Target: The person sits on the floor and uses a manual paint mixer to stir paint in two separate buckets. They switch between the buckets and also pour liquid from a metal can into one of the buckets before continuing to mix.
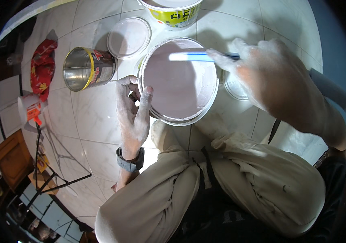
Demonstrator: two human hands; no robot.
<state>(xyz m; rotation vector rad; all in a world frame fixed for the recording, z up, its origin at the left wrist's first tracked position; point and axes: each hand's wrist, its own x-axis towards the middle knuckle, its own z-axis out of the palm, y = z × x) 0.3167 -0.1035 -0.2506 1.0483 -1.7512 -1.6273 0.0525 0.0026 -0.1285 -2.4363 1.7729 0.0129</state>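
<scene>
Bucket at your 12 o'clock | left fingers pinching its rim, 8 o'clock; right fingers pinching blue-white tool, 2 o'clock | risk: slack left hold could let bucket tip

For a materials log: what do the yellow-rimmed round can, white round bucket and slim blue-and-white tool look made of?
Yellow-rimmed round can: shiny metal, most likely; bare inside is silvery and reflective.
White round bucket: probably plastic, satin; its rim shows no metallic shine.
Slim blue-and-white tool: smooth, plastic or metal unclear; glare washes out its pale end.
</scene>
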